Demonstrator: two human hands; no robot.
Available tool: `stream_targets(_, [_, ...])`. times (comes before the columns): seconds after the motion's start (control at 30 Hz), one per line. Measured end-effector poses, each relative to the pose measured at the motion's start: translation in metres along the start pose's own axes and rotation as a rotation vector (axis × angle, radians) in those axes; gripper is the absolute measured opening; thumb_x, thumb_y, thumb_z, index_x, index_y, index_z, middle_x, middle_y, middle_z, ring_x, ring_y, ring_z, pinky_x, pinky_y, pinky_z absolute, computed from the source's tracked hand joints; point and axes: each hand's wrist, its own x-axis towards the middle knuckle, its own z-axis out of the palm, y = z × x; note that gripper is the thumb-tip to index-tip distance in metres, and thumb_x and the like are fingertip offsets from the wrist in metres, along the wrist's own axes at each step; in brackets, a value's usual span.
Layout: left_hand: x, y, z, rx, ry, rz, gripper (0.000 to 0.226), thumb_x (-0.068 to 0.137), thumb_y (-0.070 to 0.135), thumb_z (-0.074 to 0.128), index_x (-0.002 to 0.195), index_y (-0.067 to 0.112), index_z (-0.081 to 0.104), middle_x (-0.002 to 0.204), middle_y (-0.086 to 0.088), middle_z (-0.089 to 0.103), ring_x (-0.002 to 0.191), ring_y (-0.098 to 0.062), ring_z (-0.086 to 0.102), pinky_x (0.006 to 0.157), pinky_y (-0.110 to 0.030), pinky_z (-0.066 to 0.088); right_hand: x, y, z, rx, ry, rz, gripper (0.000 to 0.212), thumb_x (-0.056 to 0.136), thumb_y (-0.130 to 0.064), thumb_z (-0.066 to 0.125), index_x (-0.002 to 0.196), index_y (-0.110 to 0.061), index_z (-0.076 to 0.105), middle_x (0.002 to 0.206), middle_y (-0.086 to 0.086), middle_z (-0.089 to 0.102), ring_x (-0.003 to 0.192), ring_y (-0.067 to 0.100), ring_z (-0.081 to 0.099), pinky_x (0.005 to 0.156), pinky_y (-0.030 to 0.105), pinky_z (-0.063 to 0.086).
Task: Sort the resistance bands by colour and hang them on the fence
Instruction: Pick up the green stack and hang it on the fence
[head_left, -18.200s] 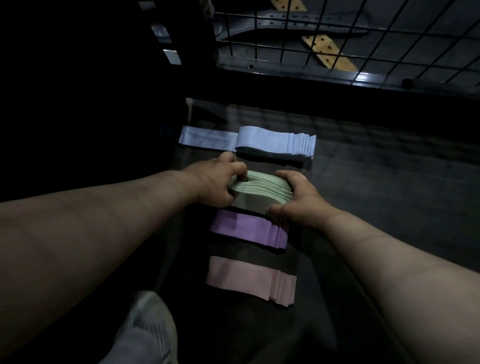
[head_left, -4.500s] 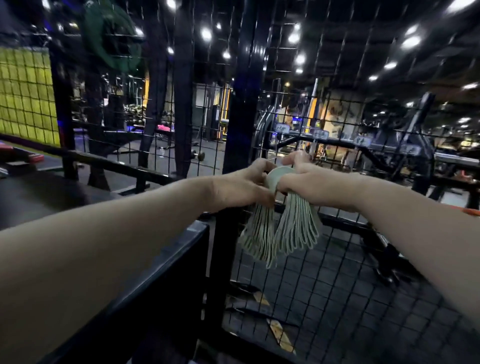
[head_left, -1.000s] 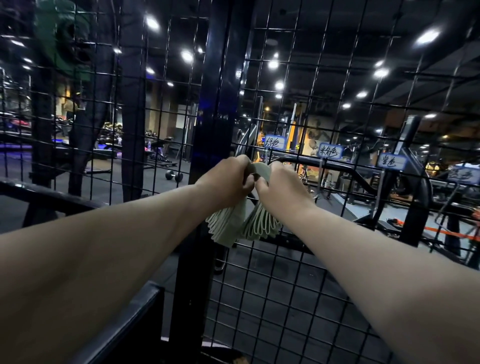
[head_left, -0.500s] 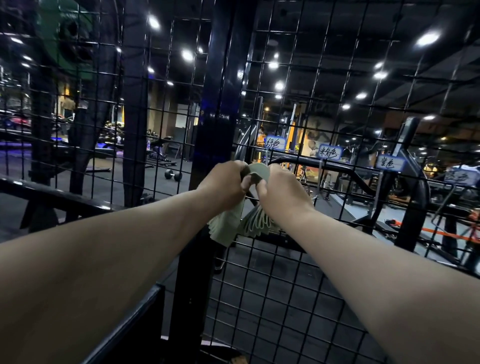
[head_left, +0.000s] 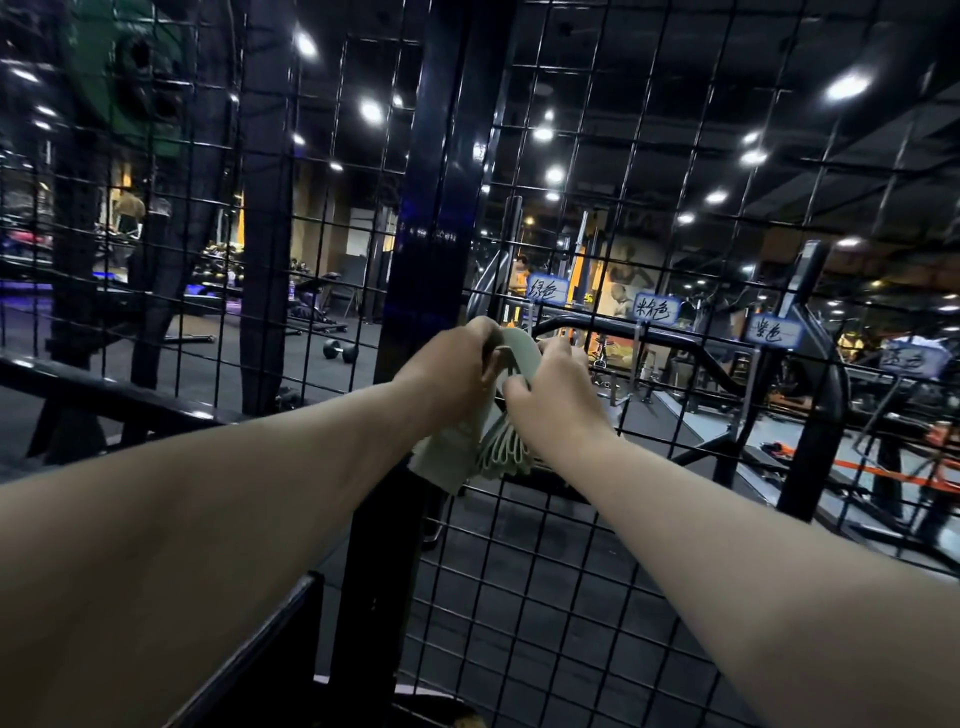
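Observation:
A bundle of pale green resistance bands (head_left: 470, 449) is folded over at the top and hangs down in front of the black wire fence (head_left: 597, 545). My left hand (head_left: 452, 366) grips the fold from the left. My right hand (head_left: 550, 384) grips it from the right, fingers curled round the bands. The bundle sits just below the leftmost white label (head_left: 546, 289) on the fence. What the fold rests on is hidden behind my hands.
More handwritten labels (head_left: 655, 309) (head_left: 771, 330) hang in a row to the right on the fence. A thick black post (head_left: 431, 218) stands left of my hands. A black rail (head_left: 119, 397) runs at the left. Gym machines and a dumbbell (head_left: 340, 350) lie beyond the fence.
Both hands stay at the same spot on the fence with the green bands; the hanging ends have bunched slightly and my fingers have shifted on the fold.

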Motion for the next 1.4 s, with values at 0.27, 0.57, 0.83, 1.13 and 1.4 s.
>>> stream_targets(0.27, [-0.005,0.000,0.010,-0.235,-0.062,0.031,0.009,0.100,0.013,0.043,0.108,0.012,0.047,0.089,0.002,0.057,0.078,-0.012,0.055,0.061,-0.016,0.043,-0.006,-0.003,0.011,-0.027,-0.046,0.077,0.041,0.097,-0.017,0.046,0.132,-0.009,0.026,0.139,0.017,0.028,0.122,0.036,0.044,0.100,0.050,0.046])
stream_targets(0.57, [-0.022,-0.008,0.013,-0.281,-0.168,-0.072,0.021,0.095,0.008,0.049,0.113,0.010,0.040,0.094,-0.001,0.056,0.084,-0.012,0.053,0.066,-0.018,0.045,-0.011,0.010,0.011,0.075,-0.109,0.080,0.070,0.091,-0.023,0.059,0.143,-0.021,0.012,0.139,0.010,0.028,0.103,0.022,0.039,0.087,0.038,0.047])
stream_targets(0.83, [-0.042,-0.022,0.031,-0.293,-0.086,-0.145,0.034,0.093,0.024,0.065,0.115,0.012,0.042,0.087,0.004,0.059,0.078,-0.007,0.059,0.063,-0.019,0.042,-0.018,0.020,0.018,0.221,-0.115,0.067,0.069,0.094,-0.023,0.057,0.140,-0.031,0.006,0.141,0.009,0.037,0.119,0.029,0.049,0.098,0.046,0.050])
stream_targets(1.13, [-0.042,-0.021,0.039,-0.350,-0.055,-0.167,0.036,0.092,0.021,0.066,0.113,0.012,0.039,0.091,0.003,0.060,0.084,-0.010,0.062,0.067,-0.021,0.050,-0.016,0.032,0.013,0.303,-0.225,0.125,0.074,0.098,-0.031,0.058,0.148,-0.017,0.005,0.131,0.003,0.045,0.109,0.019,0.047,0.089,0.028,0.037])
stream_targets(1.4, [-0.056,-0.028,0.042,-0.278,-0.024,-0.203,0.043,0.088,0.027,0.071,0.117,0.015,0.041,0.087,0.008,0.060,0.074,-0.002,0.060,0.053,-0.011,0.043,-0.019,0.037,0.009,0.284,-0.325,0.199,0.040,0.099,-0.040,0.055,0.120,-0.019,0.028,0.101,-0.006,0.055,0.085,0.005,0.053,0.085,0.031,0.039])
